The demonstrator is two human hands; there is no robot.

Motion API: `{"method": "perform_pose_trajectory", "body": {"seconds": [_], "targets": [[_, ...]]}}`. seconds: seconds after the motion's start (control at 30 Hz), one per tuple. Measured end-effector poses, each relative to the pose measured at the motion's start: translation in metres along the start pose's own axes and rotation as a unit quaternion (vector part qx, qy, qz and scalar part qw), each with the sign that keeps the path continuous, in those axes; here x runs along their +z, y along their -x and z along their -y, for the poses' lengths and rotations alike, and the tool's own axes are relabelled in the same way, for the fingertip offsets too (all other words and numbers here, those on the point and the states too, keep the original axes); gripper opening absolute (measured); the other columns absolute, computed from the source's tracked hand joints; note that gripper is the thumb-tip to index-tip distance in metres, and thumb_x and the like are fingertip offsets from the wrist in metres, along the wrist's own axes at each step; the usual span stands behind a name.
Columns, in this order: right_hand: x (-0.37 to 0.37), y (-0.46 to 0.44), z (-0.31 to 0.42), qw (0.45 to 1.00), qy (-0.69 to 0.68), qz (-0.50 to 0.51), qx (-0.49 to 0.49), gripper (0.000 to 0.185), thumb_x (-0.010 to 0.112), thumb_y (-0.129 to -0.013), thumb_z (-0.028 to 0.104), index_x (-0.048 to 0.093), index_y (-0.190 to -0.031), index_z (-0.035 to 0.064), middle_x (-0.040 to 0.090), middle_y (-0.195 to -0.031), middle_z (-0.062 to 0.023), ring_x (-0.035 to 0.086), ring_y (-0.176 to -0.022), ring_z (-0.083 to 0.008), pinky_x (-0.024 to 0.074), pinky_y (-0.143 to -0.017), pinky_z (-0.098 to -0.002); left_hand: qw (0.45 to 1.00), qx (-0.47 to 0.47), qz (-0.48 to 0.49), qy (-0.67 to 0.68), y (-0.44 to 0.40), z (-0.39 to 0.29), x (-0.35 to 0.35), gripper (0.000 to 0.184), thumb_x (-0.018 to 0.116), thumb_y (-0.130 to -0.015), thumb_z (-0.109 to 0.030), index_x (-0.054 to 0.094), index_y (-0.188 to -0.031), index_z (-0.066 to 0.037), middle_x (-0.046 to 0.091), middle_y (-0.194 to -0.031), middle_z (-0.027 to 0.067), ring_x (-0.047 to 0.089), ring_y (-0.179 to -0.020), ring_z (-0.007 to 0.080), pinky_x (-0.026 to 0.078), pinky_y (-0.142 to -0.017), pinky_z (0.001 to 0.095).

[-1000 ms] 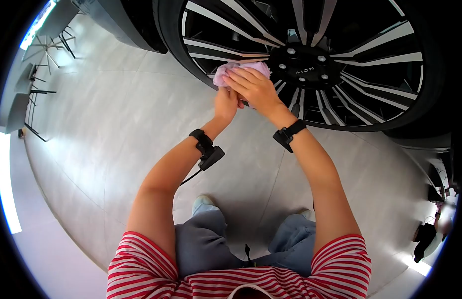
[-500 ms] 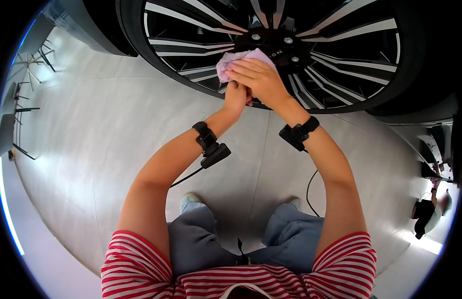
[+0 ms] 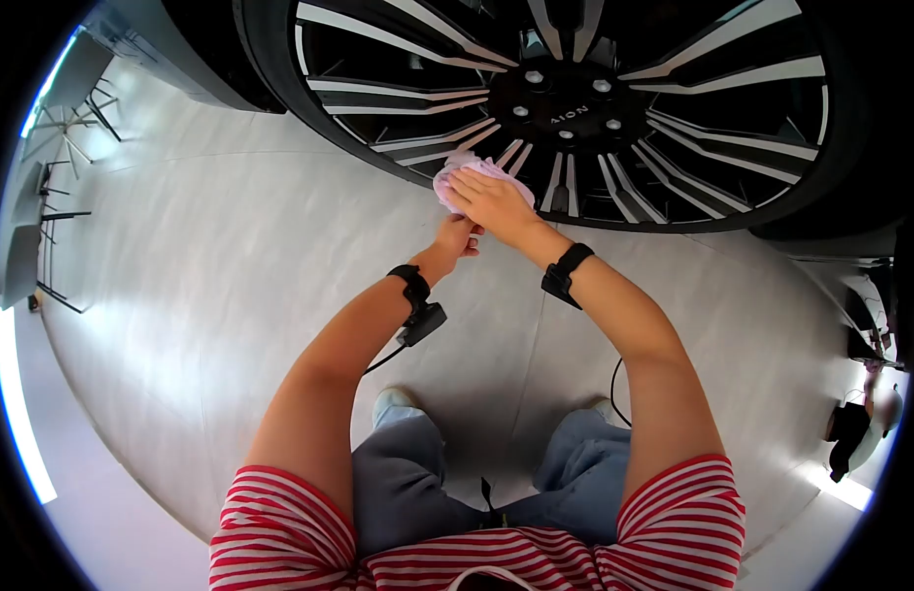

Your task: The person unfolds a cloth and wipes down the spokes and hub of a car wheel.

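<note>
A pink cloth (image 3: pixel 455 195) lies bunched against the lower left of a car wheel (image 3: pixel 560 182), near where the rim meets the tyre. My right hand (image 3: pixel 491 205) is spread over the cloth, its fingers pressing it from above. Just below, my left hand (image 3: pixel 457 238) has curled fingers close to the cloth's lower edge; whether they grip part of it is hidden. The wheel has black and silver spokes, several bolts and "AION" lettering on its hub (image 3: pixel 568 113).
Grey floor (image 3: pixel 230 246) spreads beneath me. Chairs (image 3: pixel 67 84) stand at the far left. A person (image 3: pixel 856 424) is at the far right edge. Black bands with small boxes (image 3: pixel 422 323) sit on my forearms, with cables trailing down.
Both hands and the cloth have moved down and left, away from the hub to the rim's lower edge. The hub lettering shows more fully. The view has shifted slightly.
</note>
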State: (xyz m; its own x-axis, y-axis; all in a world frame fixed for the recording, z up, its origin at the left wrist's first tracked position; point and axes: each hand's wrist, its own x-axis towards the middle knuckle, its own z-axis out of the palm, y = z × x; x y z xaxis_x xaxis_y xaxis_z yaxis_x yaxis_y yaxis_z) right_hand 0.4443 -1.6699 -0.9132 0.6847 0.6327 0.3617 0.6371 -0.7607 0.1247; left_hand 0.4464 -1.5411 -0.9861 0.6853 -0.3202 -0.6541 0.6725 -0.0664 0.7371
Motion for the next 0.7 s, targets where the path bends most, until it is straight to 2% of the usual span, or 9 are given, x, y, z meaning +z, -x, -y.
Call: {"method": "perform_pose_trajectory", "body": {"seconds": [0.1,0.13,0.23,0.33,0.43,0.53,0.63,0.7], "targets": [[-0.004,0.007,-0.01,0.998,0.0,0.046,-0.039,0.053,0.063,-0.071,0.007,0.055,-0.123,0.0073,0.057,-0.127,-0.0066,0.052,-0.121,-0.0217,0.038,-0.106,-0.033,0.994,0.022,0.046,0.092,-0.016,-0.002,0.024,0.019,0.049,-0.093,-0.035,0.054,-0.094,-0.017,0.057,-0.079,-0.0028,0.051,-0.063,0.0094,0.049,-0.06,0.0308],[-0.001,0.011,-0.012,0.999,-0.002,0.019,-0.038,0.053,0.062,-0.072,0.005,0.055,-0.124,0.0082,0.056,-0.128,-0.0047,0.052,-0.121,-0.0196,0.0405,-0.104,-0.0307,0.989,0.033,0.066,0.128,-0.022,-0.003,0.027,0.019,0.049,-0.092,-0.035,0.054,-0.094,-0.017,0.057,-0.08,-0.0031,0.051,-0.064,0.0093,0.049,-0.061,0.0308],[0.002,0.017,-0.018,0.998,0.027,-0.029,-0.054,0.05,0.061,-0.073,0.005,0.057,-0.123,0.0111,0.056,-0.128,-0.0011,0.053,-0.121,-0.0155,0.0423,-0.102,-0.0275,0.989,0.015,0.067,0.129,-0.035,0.004,0.02,0.017,0.049,-0.092,-0.034,0.055,-0.095,-0.018,0.057,-0.081,-0.0026,0.049,-0.065,0.0096,0.049,-0.063,0.0311],[-0.008,0.024,-0.018,0.999,-0.01,-0.042,-0.009,0.047,0.06,-0.076,0.005,0.059,-0.122,0.0145,0.057,-0.128,0.0018,0.053,-0.12,-0.0123,0.0429,-0.102,-0.0255,0.991,0.037,0.072,0.108,-0.03,0.001,0.017,0.015,0.048,-0.093,-0.031,0.054,-0.095,-0.017,0.056,-0.08,-0.0015,0.048,-0.063,0.0102,0.048,-0.062,0.0316],[-0.021,0.024,-0.027,0.997,-0.01,-0.071,-0.018,0.046,0.06,-0.077,0.007,0.059,-0.123,0.0167,0.057,-0.129,0.0028,0.053,-0.12,-0.0111,0.0425,-0.102,-0.0246,0.986,0.047,0.082,0.134,-0.019,-0.005,0.028,0.015,0.046,-0.093,-0.027,0.054,-0.095,-0.014,0.056,-0.08,0.0,0.047,-0.061,0.0103,0.048,-0.06,0.0318],[-0.032,0.028,-0.034,0.995,0.012,-0.09,-0.034,0.046,0.06,-0.076,0.008,0.06,-0.121,0.0163,0.056,-0.131,0.0015,0.053,-0.121,-0.0144,0.0419,-0.103,-0.0294,0.984,0.067,0.064,0.15,-0.001,-0.015,0.047,0.015,0.046,-0.092,-0.023,0.054,-0.094,-0.011,0.057,-0.077,0.0015,0.046,-0.057,0.0101,0.046,-0.058,0.0306],[-0.049,0.032,-0.045,0.994,-0.016,-0.105,-0.02,0.045,0.061,-0.075,0.008,0.061,-0.119,0.0148,0.057,-0.129,-0.0003,0.053,-0.119,-0.0175,0.0418,-0.103,-0.0335,0.989,0.098,0.06,0.092,0.016,-0.033,0.053,0.019,0.046,-0.094,-0.027,0.054,-0.093,-0.01,0.056,-0.073,0.001,0.047,-0.059,0.01,0.044,-0.06,0.0294],[-0.063,0.032,-0.047,0.992,-0.037,-0.118,-0.002,0.044,0.061,-0.074,0.008,0.061,-0.118,0.0137,0.058,-0.127,-0.0014,0.054,-0.118,-0.0192,0.0422,-0.103,-0.0351,0.986,0.137,0.077,0.052,0.022,-0.044,0.053,0.021,0.048,-0.093,-0.028,0.055,-0.094,-0.008,0.058,-0.07,0.0027,0.045,-0.055,0.01,0.043,-0.056,0.0285]]}}
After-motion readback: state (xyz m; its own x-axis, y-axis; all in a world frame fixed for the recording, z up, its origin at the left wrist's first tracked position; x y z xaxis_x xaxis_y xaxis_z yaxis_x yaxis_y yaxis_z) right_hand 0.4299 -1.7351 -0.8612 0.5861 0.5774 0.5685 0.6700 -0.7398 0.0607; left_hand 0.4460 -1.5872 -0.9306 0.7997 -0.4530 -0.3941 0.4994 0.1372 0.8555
